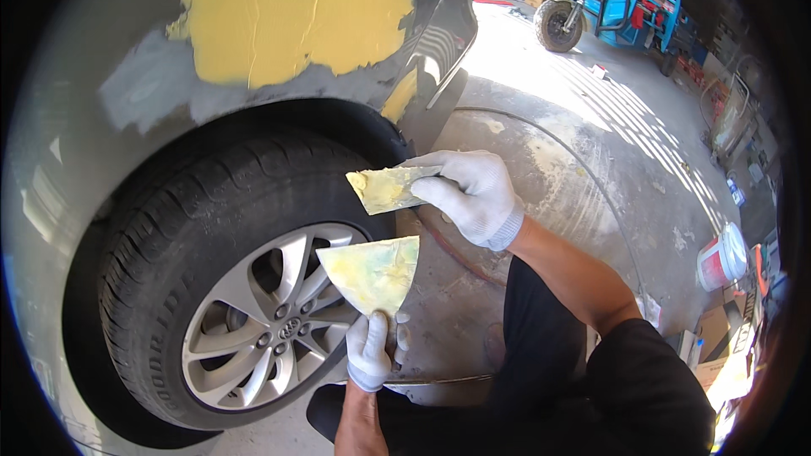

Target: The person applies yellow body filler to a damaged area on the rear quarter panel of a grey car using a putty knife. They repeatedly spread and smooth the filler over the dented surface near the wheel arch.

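My left hand (369, 353), in a white glove, grips a fan-shaped putty knife (372, 274) by its narrow end. Pale yellow and greenish filler is smeared over that blade, which points up in front of the wheel. Just above it, my gloved right hand (475, 198) pinches a smaller, flat filler spreader (390, 189) between thumb and fingers. A lump of yellow filler clings to its left corner. The two tools are apart. Beyond them, a broad coat of yellow filler (296, 21) covers the grey car panel (63, 101) above the wheel arch.
Left of my hands stands the car's tire (160, 287) with a silver wheel rim (253, 346). A hose (583, 160) curves across the concrete floor. At the far right are a blue three-wheeler (617, 12), a white-and-red bucket (721, 259) and cardboard (718, 325).
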A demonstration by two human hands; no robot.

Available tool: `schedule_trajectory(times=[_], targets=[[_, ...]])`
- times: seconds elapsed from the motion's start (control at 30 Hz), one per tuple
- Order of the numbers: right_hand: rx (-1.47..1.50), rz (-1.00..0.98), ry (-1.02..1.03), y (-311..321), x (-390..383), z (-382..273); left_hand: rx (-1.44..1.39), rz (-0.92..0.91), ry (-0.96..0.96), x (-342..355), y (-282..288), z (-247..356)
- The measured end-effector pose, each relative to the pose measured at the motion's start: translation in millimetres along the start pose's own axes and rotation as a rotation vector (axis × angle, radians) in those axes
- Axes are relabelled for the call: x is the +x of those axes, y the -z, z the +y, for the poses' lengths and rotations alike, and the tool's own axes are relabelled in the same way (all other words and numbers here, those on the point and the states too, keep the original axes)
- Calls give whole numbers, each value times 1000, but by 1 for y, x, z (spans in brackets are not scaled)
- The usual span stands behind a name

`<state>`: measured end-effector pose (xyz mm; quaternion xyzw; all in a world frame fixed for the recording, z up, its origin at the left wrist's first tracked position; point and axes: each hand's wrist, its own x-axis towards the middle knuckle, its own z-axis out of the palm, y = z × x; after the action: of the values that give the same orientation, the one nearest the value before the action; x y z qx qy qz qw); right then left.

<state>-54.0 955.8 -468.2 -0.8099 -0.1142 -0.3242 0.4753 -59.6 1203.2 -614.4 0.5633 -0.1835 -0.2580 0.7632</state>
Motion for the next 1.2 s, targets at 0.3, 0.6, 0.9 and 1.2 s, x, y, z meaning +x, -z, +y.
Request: schedule_trajectory(times=[0.3,0.6,0.9,1.2], targets=[[-333,-491,336,28,-15,10,-30,10,10,-5,2,11],[-488,-511,215,58,-23,52,-98,-12,-9,2,0,1],[366,-853,-425,11,5,82,-237,-279,258,3,-5,-10],[218,-511,-702,22,-18,112,11,146,-65,13,-19,7]])
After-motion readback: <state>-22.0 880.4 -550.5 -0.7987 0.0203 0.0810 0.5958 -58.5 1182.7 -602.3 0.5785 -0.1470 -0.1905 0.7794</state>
